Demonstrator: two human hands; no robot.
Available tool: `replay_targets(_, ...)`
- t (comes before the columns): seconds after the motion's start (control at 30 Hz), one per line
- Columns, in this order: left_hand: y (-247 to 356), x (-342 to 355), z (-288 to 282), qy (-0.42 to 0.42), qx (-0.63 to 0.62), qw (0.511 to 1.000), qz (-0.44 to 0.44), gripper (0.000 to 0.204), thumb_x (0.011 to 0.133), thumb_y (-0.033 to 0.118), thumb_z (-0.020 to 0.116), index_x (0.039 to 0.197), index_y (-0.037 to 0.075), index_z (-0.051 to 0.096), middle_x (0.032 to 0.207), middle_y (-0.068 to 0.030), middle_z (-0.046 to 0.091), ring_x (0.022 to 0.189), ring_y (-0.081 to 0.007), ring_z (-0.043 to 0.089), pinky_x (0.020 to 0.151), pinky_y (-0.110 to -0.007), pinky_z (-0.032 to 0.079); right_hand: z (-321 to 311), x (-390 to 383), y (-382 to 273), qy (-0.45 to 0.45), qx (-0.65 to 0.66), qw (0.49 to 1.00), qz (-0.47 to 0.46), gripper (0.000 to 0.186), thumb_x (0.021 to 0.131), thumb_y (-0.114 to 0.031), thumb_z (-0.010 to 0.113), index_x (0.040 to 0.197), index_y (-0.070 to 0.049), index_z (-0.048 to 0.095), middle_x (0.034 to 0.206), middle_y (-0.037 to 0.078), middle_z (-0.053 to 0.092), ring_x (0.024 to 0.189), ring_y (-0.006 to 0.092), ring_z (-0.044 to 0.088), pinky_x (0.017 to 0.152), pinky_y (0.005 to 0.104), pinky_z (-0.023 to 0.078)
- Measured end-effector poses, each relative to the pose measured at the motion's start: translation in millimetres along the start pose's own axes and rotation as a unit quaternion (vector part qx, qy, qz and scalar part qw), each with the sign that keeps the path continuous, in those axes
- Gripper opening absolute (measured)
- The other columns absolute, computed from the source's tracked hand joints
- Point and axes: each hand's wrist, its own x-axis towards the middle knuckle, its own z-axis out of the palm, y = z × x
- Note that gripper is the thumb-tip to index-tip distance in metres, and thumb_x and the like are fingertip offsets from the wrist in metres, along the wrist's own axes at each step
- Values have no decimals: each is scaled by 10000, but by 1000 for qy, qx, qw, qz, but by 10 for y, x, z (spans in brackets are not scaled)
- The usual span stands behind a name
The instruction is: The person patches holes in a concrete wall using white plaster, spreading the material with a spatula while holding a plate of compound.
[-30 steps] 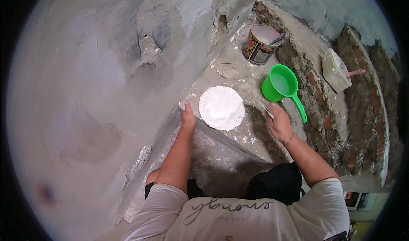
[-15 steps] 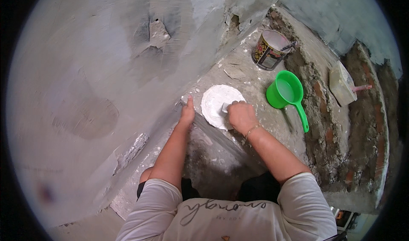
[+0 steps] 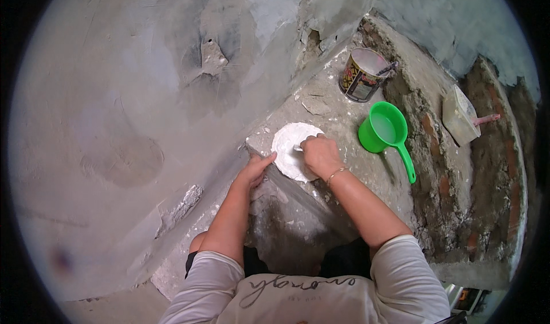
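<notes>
A shallow round dish (image 3: 276,138) caked with white paste sits on the concrete ledge in front of me. My right hand (image 3: 321,157) is closed around a small pale flat tool (image 3: 297,148), its end in the paste. Most of that tool is hidden by my fingers, so its exact kind is unclear. At the dish's near left edge is my left hand (image 3: 256,170), with the thumb stretched to the rim and apart from the other fingers. A green plastic dipper (image 3: 380,143) with cloudy liquid stands to the right of the dish.
Behind the dipper stands a paint can (image 3: 361,82) with a stick-like handle in it. Farther right, a whitish tub (image 3: 460,118) with a pinkish handle rests on rough, broken steps (image 3: 435,198). A grey plastered wall (image 3: 143,95) rises along the left.
My left hand has moved down and toward the dish, its thumb now at the rim. My right hand has shifted slightly left with the tool. The whole view has dropped a little.
</notes>
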Motion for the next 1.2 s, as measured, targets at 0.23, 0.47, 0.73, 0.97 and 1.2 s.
replay_targets(0.23, -40, 87, -139, -77, 34, 996, -3, 1097, 761, 385, 768, 1392, -134, 36, 1370, -288, 336, 1201, -320, 469, 953, -394, 441, 49, 268, -46, 53, 8, 998, 10, 198, 796, -198, 557, 832, -74, 707, 938, 129, 668, 951, 306, 621, 762, 406, 512)
replay_targets(0.47, 55, -58, -151, -30, 37, 999, -17, 1039, 768, 411, 758, 1363, -161, 127, 1341, -281, 380, 1169, -319, 498, 920, -382, 465, -246, -8, -201, -60, 20, 998, 13, 205, 805, -208, 550, 883, -117, 717, 915, 131, 678, 898, 298, 642, 748, 423, 509)
replay_targets(0.73, -6, 56, -171, -56, -13, 998, -18, 992, 779, 424, 745, 1352, -159, 183, 1320, -271, 411, 1145, -309, 512, 874, -395, 485, 200, -40, -210, 52, 4, 995, -83, 191, 751, -140, 570, 885, -95, 699, 953, 110, 651, 937, 319, 603, 753, 402, 512)
replay_targets(0.97, -17, 80, -120, -54, 66, 995, -49, 801, 767, 439, 753, 1171, -147, 386, 1118, -243, 539, 939, -257, 604, 708, -374, 523, 56, 17, 112, 81, 24, 996, -27, 247, 741, -133, 567, 948, -148, 700, 874, 67, 656, 891, 282, 613, 748, 389, 509)
replay_targets(1.2, -62, 94, -210, -49, 42, 998, -1, 866, 765, 426, 756, 1243, -165, 341, 1154, -256, 545, 963, -292, 613, 772, -394, 524, -13, -365, -244, -12, 29, 992, -120, 228, 740, -130, 580, 935, -131, 697, 895, 106, 666, 889, 308, 617, 753, 403, 508)
